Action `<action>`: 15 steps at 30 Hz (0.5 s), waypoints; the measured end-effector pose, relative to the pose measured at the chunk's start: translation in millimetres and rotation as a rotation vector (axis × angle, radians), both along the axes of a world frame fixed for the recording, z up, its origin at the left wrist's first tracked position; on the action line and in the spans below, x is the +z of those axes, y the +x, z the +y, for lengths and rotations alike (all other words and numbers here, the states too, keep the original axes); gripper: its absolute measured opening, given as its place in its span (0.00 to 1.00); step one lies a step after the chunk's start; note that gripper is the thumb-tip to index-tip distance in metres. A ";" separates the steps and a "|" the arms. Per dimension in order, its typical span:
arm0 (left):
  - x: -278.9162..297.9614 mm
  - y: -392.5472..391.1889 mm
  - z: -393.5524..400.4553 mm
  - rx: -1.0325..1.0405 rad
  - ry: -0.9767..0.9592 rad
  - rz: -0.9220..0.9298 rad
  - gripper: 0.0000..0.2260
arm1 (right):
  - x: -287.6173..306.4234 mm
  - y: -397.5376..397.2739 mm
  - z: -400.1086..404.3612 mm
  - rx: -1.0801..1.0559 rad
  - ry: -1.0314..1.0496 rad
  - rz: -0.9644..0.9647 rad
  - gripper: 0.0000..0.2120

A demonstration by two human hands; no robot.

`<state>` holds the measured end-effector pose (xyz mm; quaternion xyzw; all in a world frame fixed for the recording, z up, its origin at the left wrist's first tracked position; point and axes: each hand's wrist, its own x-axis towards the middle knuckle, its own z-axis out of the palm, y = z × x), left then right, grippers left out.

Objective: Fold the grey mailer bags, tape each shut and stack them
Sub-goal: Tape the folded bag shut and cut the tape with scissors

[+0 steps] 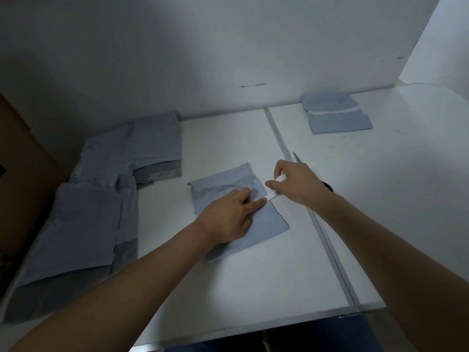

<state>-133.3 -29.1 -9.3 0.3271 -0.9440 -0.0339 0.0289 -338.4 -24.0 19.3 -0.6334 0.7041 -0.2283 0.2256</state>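
Two bare arms reach out over the white table [228,288]. The left hand [229,215] lies flat on a folded grey bag [269,224] in the middle, fingers straight, pressing it down. Just past it, the right hand [295,184] pinches a small white strip of tape [271,195] at the bag's edge. Flat grey bags [83,224] lie on the left. Far off on the right sits a small stack of folded bags [337,115].
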 end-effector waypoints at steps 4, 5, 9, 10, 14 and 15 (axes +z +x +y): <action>2.2 0.0 1.8 0.020 -0.007 -0.025 0.23 | 1.6 -1.9 -1.2 0.001 0.005 0.050 0.11; 3.0 -0.4 2.4 0.025 -0.012 -0.034 0.23 | 2.1 -2.5 -1.8 0.002 0.011 0.049 0.11; 6.0 -4.7 2.8 0.026 -0.022 -0.059 0.23 | 0.5 -8.1 -2.2 0.030 0.058 0.008 0.13; 7.0 -5.4 2.1 0.024 -0.024 -0.067 0.23 | -1.4 -9.0 -1.8 0.034 0.066 -0.009 0.14; 12.4 -8.3 -0.4 0.011 -0.026 -0.132 0.23 | -11.7 -11.0 -0.5 -0.024 0.000 -0.064 0.19; 14.5 -9.6 -1.1 0.010 -0.018 -0.146 0.23 | -13.9 -10.8 -0.7 -0.034 -0.027 -0.060 0.19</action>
